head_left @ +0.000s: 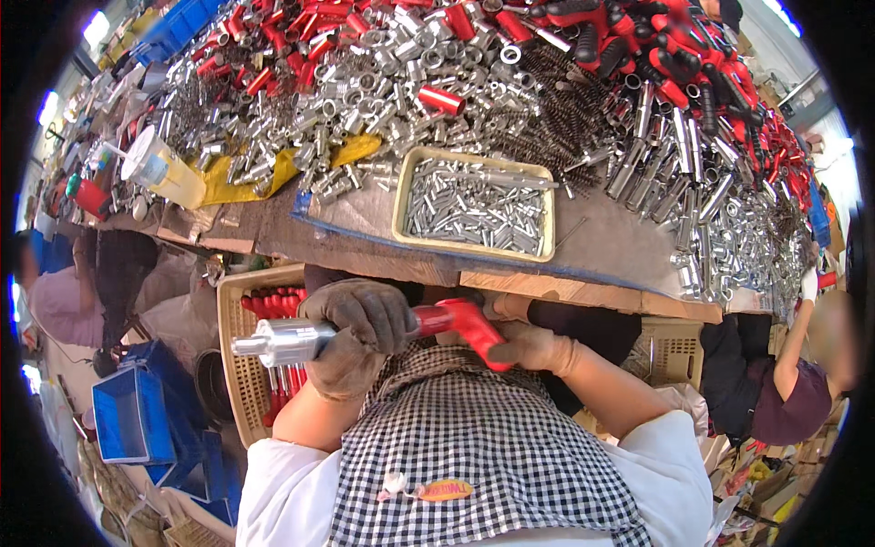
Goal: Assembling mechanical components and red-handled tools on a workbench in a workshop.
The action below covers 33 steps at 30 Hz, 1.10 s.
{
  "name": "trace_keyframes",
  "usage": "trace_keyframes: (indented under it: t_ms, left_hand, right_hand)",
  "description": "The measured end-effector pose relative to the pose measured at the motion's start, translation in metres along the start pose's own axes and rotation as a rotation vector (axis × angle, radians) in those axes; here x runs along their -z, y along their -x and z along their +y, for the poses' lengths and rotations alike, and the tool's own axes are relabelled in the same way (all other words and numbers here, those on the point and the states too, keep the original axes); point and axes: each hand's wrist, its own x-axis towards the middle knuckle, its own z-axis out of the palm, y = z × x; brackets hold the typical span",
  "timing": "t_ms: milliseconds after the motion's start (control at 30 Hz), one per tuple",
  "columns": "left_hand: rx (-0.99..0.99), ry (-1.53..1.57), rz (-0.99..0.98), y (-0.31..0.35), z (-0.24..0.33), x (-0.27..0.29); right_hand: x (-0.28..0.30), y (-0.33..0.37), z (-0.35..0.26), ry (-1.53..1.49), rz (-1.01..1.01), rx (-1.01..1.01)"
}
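Observation:
Both my gloved hands hold one tool in front of my checked apron [492, 438]. It has a bent red handle [467, 330] and a stepped silver metal barrel [290, 341] pointing left. My left hand [360, 328], in a dark grey glove, is wrapped round the middle of the tool, where the barrel meets the red part. My right hand [529, 347], in a tan glove, grips the lower end of the red handle, its fingers partly hidden. Beyond my hands, a cream tray [399, 205] full of small metal pins stands on the workbench [629, 246].
Loose silver sleeves [374, 82], dark springs [574, 109] and red-and-black handles [674, 55] heap the bench. A drink cup [169, 173] stands at its left edge. A cream basket [235, 365] holds red-handled tools. Blue crates [132, 415] lie left; a person [793, 392] works at right.

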Motion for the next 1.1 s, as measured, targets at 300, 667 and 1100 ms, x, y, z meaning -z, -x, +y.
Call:
trace_keyframes:
  t_ms: [300,667,1100]
  left_hand:
    - [0.921,0.331,0.43,0.064,-0.103,0.053]
    - [1.332,0.225,0.131,0.118,-0.303,0.099]
    - [1.017,-0.262,-0.351,0.106,-0.268,0.117]
  right_hand:
    - [0.015,0.081,0.009,-1.864,0.326,-0.617]
    - [-0.058,0.057,0.049,-1.479,0.79,-1.16]
    - [-0.051,0.025,0.044,-1.178,0.751,-1.254]
